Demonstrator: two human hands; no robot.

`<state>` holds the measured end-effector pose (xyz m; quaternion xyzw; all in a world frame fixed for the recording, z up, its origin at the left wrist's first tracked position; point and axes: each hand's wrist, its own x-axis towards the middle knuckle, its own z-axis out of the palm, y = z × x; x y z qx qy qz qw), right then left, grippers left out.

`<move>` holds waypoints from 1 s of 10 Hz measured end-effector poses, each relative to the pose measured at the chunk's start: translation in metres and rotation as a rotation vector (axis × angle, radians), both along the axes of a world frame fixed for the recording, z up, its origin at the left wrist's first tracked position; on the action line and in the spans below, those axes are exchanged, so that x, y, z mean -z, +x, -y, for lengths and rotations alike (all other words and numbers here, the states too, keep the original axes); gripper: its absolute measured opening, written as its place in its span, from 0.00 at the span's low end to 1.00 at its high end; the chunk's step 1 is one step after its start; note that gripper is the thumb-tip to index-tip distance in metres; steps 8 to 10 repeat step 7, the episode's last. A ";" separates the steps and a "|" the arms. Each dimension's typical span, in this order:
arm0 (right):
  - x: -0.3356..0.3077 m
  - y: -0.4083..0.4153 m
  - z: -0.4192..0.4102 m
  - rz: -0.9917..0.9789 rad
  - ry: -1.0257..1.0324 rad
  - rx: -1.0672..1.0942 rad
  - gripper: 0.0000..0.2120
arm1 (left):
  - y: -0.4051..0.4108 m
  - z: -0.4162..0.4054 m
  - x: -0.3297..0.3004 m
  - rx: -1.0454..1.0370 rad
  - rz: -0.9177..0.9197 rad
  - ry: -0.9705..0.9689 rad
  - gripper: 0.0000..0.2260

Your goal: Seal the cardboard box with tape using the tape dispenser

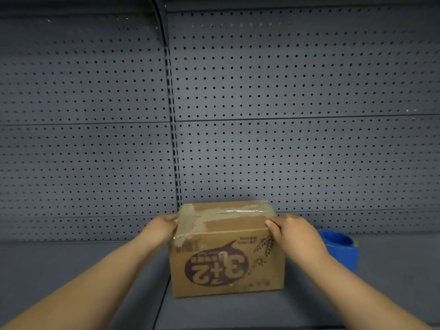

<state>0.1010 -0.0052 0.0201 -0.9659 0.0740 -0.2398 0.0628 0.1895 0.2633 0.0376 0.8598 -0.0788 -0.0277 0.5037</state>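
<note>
A brown cardboard box [226,256] stands on the grey shelf, its brown printed logo upside down toward me. Clear tape runs along the closed top seam and down the left end. My left hand [159,228] presses against the box's upper left edge, fingers on the taped corner. My right hand [291,231] grips the upper right edge, thumb on the top corner. A blue tape dispenser [340,246] sits on the shelf just right of the box, partly hidden behind my right wrist; neither hand touches it.
A grey shelf surface [71,265] runs left and right of the box. Behind stands a grey pegboard wall [285,115] with a slotted upright post [175,151] near the middle. A seam in the shelf runs below the box's left corner.
</note>
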 end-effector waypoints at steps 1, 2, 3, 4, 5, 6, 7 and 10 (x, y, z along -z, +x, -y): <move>0.005 0.000 -0.009 0.026 -0.045 0.048 0.19 | 0.007 0.005 0.013 -0.047 0.054 0.022 0.16; 0.011 -0.001 -0.016 0.064 -0.038 0.109 0.20 | 0.011 0.003 0.024 -0.063 0.153 0.109 0.23; 0.017 -0.002 -0.021 0.094 0.041 0.126 0.21 | 0.011 0.005 0.028 -0.095 0.176 0.096 0.24; 0.015 -0.004 -0.021 0.077 0.046 0.140 0.21 | 0.010 0.006 0.032 -0.111 0.205 0.071 0.23; 0.002 -0.009 -0.021 0.007 0.022 0.106 0.20 | 0.011 0.003 0.029 -0.097 0.159 0.066 0.24; -0.039 -0.019 -0.021 -0.201 0.072 0.113 0.23 | 0.003 0.003 0.011 -0.086 0.051 -0.027 0.25; -0.106 -0.042 -0.019 -0.017 0.262 -0.016 0.28 | -0.003 0.001 -0.011 -0.107 -0.014 -0.051 0.27; -0.106 -0.042 -0.019 -0.017 0.262 -0.016 0.28 | -0.003 0.001 -0.011 -0.107 -0.014 -0.051 0.27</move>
